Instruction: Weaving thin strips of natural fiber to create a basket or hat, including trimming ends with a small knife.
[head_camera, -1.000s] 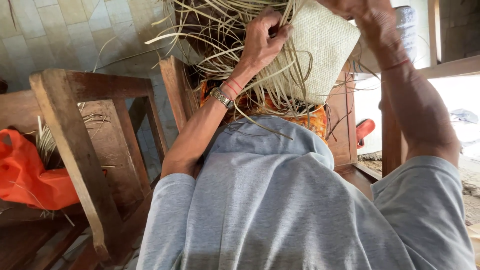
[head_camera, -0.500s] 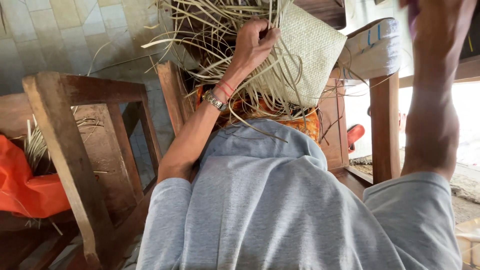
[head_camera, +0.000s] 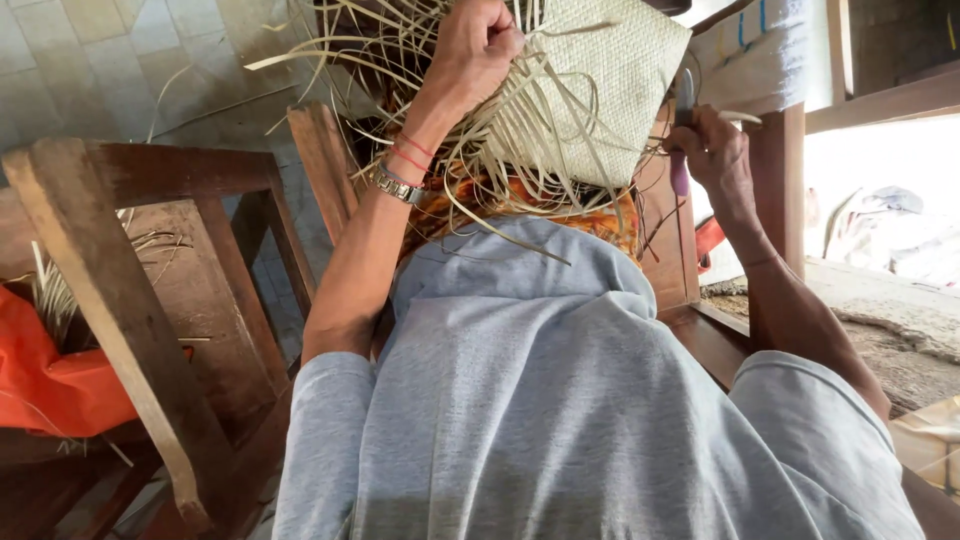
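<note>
Straw-coloured mat (head_camera: 610, 80), partly woven, sits at 12 o'clock over the person's lap, its finished panel tilted and its loose strips (head_camera: 400, 60) fanning out toward 10 and 11 o'clock. The left hand (head_camera: 475, 45) is closed in a fist on a bundle of those strips at the panel's left edge, as it was a second ago, though it now sits higher in the view.

The right hand (head_camera: 712, 150) has changed most. A second ago it was raised at the panel's upper right corner; half a second ago it was lifted away toward 1 o'clock. It is now lowered to 2 o'clock, just beside the panel's right edge, fingers wrapped around a slim tool (head_camera: 683, 125) with a purple handle and a dark tip pointing up. Judged from this, the weaving pauses while the tool is brought to the panel.

Other items:
- Wooden chair (head_camera: 120, 260) at 9 o'clock.
- Orange bag (head_camera: 50, 370) with more strips at 8 o'clock.
- White roll (head_camera: 760, 55) on a post at 1 o'clock.
</note>
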